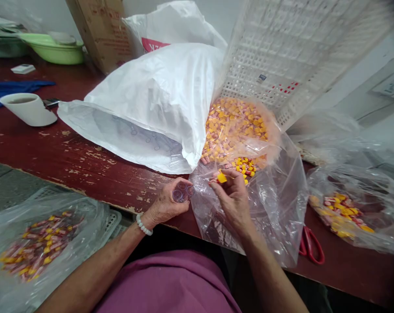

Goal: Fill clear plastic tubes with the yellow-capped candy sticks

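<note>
My left hand (169, 202) is wrapped round several clear plastic tubes (181, 191), their round ends facing me. A beaded bracelet circles that wrist. Between the thumb and fingers of my right hand (232, 198) is a small yellow cap (222, 178), with a reddish printed part beside it mostly hidden by the fingers. Just beyond lies a large clear bag (234, 126) full of yellow-capped pieces, some spilling at its mouth (244, 166). To its left, a white sack (158, 87) lies with its mouth open, and clear tubes (151, 141) show inside.
A white plastic basket (258, 65) leans behind the bag. Red-handled scissors (311, 245) and another bag of capped pieces (347, 213) are at the right. A bag of finished-looking tubes (43, 243) sits lower left. A white cup (27, 111) stands on the red table (69, 150).
</note>
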Tool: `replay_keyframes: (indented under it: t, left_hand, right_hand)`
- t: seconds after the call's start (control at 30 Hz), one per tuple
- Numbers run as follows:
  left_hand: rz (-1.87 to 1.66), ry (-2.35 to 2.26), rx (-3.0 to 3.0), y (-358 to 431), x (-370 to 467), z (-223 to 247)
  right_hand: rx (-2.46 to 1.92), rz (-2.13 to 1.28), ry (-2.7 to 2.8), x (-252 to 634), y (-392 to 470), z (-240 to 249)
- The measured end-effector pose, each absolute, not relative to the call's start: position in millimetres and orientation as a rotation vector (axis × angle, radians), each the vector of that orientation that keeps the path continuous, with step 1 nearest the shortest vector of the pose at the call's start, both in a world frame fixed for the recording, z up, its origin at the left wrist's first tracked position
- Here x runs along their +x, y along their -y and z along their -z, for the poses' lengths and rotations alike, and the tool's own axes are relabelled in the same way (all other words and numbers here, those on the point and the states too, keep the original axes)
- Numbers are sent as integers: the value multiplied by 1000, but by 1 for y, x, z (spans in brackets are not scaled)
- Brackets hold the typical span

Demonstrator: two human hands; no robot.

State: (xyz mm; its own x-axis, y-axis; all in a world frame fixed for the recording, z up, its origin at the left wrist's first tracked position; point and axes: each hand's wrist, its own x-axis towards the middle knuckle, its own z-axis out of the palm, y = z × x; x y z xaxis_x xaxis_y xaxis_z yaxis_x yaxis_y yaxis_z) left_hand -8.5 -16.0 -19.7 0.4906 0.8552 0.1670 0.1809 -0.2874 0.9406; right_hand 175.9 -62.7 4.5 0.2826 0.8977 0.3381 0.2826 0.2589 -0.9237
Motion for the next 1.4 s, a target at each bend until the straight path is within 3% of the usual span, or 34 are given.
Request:
replay_keyframes:
  t: [0.47,0.77,1.03,1.13,1.23,1.4]
  left_hand:
    - [-821,-768,1653,18,1,26]
    - [-835,-825,1459,18,4,20]
    - [-806,-835,1260,22,15,16]
    - [-819,-880,1238,16,15,12]
    - [-766,-818,1164,12,11,9]
    - [-782,-658,1134,16,6,8]
  right_hand:
    - [-1278,-496,1404,149,68,-6]
    - [-1347,-76,2014,156,70,-15]
    - [-1307,-198,1990,146,74,3]
    - [-1382,-284,1775,163,73,6]
    - [-1627,-112,1520,207,63,15]
    - [-1918,129,1752,269,44,40]
